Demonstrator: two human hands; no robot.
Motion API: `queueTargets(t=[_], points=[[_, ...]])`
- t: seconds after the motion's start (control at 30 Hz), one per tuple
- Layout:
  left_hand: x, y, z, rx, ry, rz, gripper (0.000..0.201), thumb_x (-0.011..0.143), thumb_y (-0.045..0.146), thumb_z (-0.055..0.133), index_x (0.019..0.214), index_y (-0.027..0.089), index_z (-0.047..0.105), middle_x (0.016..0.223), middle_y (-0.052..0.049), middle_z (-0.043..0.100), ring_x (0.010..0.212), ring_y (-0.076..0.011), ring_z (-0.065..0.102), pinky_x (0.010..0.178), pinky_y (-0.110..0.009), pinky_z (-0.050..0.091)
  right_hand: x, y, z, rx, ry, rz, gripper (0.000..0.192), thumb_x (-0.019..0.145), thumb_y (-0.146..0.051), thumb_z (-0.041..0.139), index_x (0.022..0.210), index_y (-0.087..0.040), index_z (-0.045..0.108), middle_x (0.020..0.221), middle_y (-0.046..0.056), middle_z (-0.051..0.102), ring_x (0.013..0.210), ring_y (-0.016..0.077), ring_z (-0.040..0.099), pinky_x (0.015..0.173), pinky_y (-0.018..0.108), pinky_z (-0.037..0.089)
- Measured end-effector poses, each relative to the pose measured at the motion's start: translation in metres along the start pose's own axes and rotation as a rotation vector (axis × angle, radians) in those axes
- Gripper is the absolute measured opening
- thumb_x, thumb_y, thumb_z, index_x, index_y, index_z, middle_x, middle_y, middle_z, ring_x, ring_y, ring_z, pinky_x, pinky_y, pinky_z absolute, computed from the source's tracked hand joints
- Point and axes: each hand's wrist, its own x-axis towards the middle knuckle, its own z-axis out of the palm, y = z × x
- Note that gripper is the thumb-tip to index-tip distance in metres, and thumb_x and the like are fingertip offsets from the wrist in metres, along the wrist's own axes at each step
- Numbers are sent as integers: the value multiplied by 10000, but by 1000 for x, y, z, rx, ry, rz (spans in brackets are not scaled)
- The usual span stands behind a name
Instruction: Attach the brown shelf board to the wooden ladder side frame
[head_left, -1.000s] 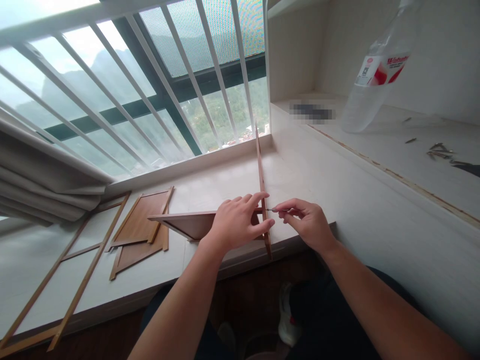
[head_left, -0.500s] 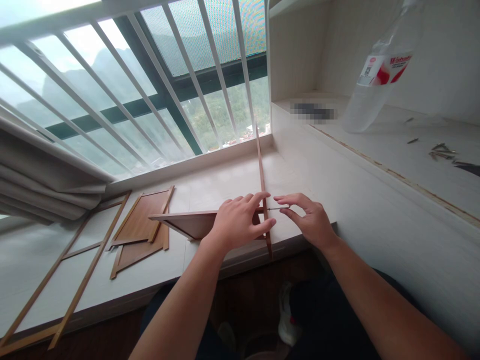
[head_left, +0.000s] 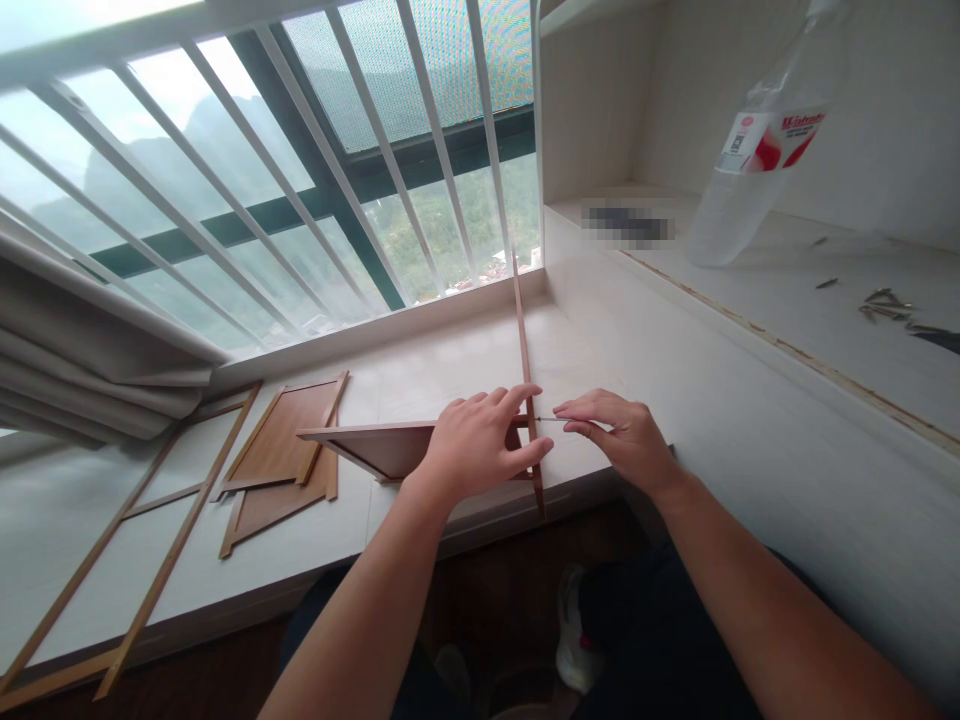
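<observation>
A thin brown wooden panel (head_left: 523, 340) stands on edge on the white sill (head_left: 450, 365), running away from me. A second brown panel (head_left: 367, 445) lies level and butts against its left face. My left hand (head_left: 480, 445) grips the joint, thumb and fingers pressed on both panels. My right hand (head_left: 622, 435) is just right of the upright panel and pinches a thin metal screw (head_left: 551, 419) whose tip points at that panel's side.
Flat brown panels (head_left: 281, 460) and a thin wooden frame (head_left: 150, 540) lie on the sill to the left. A clear plastic bottle (head_left: 750, 150) and several loose screws (head_left: 885, 305) rest on the raised shelf at right. White window bars stand behind.
My right hand's fingers opened around the screw half a second ago and are now pinched on it again, slightly further right. My left hand and both panels stay put.
</observation>
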Motion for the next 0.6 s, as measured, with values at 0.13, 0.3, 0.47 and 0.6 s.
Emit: queueTargets(t=[0.13, 0.3, 0.47, 0.6], points=[[0, 0, 0, -6, -2, 1, 589, 928, 689, 448, 1435, 388, 431, 1265, 4, 708, 1124, -290, 686, 931, -445, 502, -1, 2, -1, 51, -16, 72, 151, 932, -331, 711, 1023, -250, 801, 1006, 33, 797, 964, 180, 734, 902, 320, 584], [0, 0, 0, -4, -1, -7, 590, 925, 688, 454, 1430, 385, 434, 1268, 8, 706, 1110, -288, 686, 923, -444, 498, -1, 2, -2, 176, -79, 239, 216, 912, -415, 725, 925, -218, 812, 940, 41, 799, 894, 182, 746, 863, 292, 576], [0, 0, 0, -5, -1, -6, 581, 925, 682, 457, 1428, 390, 436, 1264, 8, 708, 1109, -283, 684, 921, -441, 496, -2, 3, -1, 287, -94, 376, 256, 880, -455, 750, 926, -214, 827, 902, 39, 803, 871, 190, 747, 862, 297, 572], [0, 0, 0, -5, 0, -3, 584, 929, 679, 454, 1433, 386, 438, 1274, 6, 703, 1136, -282, 680, 932, -444, 495, -1, 0, 0, 372, -106, 465, 301, 875, -481, 748, 880, -191, 827, 790, 40, 785, 761, 172, 724, 783, 280, 571]])
